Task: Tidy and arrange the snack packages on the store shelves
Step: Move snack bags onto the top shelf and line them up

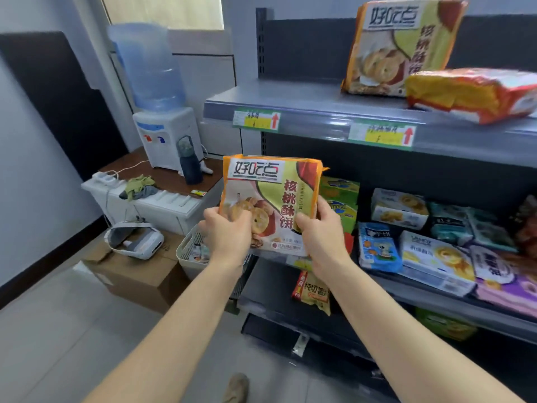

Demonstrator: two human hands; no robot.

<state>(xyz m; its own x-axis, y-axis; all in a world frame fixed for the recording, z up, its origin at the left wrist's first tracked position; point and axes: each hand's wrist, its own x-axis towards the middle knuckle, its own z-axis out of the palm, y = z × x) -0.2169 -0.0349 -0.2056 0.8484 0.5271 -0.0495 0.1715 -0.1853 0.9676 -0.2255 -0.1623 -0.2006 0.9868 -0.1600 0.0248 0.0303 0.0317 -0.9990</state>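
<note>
1. Grey floor tiles [58,330] are seen at 7 o'clock, and dark metal store shelving [319,48] is seen from 12 to 5 o'clock.
2. A walnut cookie package [270,187] is held upright at the centre, in front of the shelving and below the upper shelf [290,100], with its print turned toward the camera.
3. Its lower left corner is gripped by the left hand [229,231], with the thumb laid across the front.
4. Its lower right edge is gripped by the right hand [319,237], with the thumb on the front and the fingers curled behind.
5. At 1 o'clock a matching package [401,48] is stood upright on the upper shelf; an orange package [470,94] is laid flat just in front of it.
6. Two green price labels [256,120] are fixed to the upper shelf's front edge.
7. At 3 o'clock the middle shelf [436,301] is filled with biscuit packs [377,248].
8. At 10 o'clock a water dispenser [165,132] is stood on a brown bench [162,175], with a dark bottle [189,164] just beside it.
9. At 8 o'clock a white basket [189,254] and a cardboard box [136,277] are set on the floor.
</note>
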